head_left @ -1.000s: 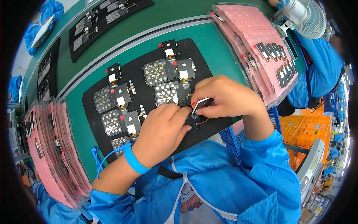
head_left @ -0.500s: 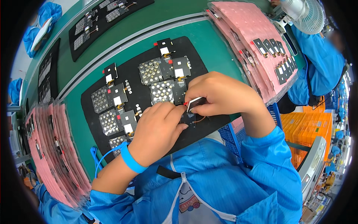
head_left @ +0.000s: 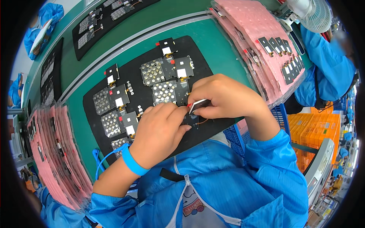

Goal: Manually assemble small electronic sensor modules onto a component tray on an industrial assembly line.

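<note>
My right hand [head_left: 224,97] pinches a small display module [head_left: 199,106], dark with a pale edge, between thumb and fingers. It is tilted over a dark circuit board [head_left: 192,120] at the near side of a black mat [head_left: 203,72]. My left hand [head_left: 161,131] has its fingers bent onto that board's left side, fingertips close to the module and a red tab [head_left: 189,105]. My own fingers hide much of the board. More boards with round metal key domes [head_left: 164,92] and attached display modules [head_left: 184,67] lie on the mat in two columns.
Pink padded trays [head_left: 49,163] are stacked at the left; another pink stack [head_left: 247,22] at the right carries loose modules. A fan [head_left: 313,15], a person in blue [head_left: 323,72] and orange crates [head_left: 319,129] are at the right. A coiled blue cord [head_left: 97,157] runs to my left wristband [head_left: 135,161].
The display module in my right hand has tilted very slightly. Both hands stay in nearly the same place, and the view has shifted a little.
</note>
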Demonstrator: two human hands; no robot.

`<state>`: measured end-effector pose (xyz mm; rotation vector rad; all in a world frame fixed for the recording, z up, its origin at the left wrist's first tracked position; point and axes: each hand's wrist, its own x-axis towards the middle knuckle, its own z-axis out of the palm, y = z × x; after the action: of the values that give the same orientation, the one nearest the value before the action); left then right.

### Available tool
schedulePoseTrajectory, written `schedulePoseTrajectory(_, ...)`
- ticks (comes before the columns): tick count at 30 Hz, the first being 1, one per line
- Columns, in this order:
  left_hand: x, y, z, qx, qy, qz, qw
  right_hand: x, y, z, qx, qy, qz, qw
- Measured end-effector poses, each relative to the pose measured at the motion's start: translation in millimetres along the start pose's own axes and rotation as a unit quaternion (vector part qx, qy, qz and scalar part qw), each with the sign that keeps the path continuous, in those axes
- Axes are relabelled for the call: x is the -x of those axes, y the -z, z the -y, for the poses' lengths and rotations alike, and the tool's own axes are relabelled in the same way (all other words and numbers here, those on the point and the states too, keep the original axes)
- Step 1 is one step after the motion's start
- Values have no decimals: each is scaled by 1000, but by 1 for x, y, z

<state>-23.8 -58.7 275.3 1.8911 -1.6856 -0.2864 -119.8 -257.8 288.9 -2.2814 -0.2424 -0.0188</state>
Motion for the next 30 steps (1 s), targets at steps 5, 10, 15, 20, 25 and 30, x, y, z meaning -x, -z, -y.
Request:
schedulePoseTrajectory(5, -3, 0, -1, -21, 4, -9, 1000, 1, 2, 1, -1, 6, -5, 1000)
schedulePoseTrajectory(10, -7, -2, 0, -3, 9, -22, 1000, 0, 1, -2, 6, 7, -4, 1000)
schedulePoseTrajectory(15, -12, -3, 0, 8, 16, -30, 999, 0, 0, -3, 11, 4, -3, 1000)
schedulePoseTrajectory(20, -15, -3, 1, 50, 33, -20, 998, 0, 1, -5, 17, 16, -3, 1000)
schedulePoseTrajectory(25, -16, -7, 2, 69, 42, -24, 996, 0, 0, -7, 5, -19, 9, 1000)
schedulePoseTrajectory(30, -18, -7, -1, 85, 59, -22, 994, 0, -2, -9, -5, -26, 5, 1000)
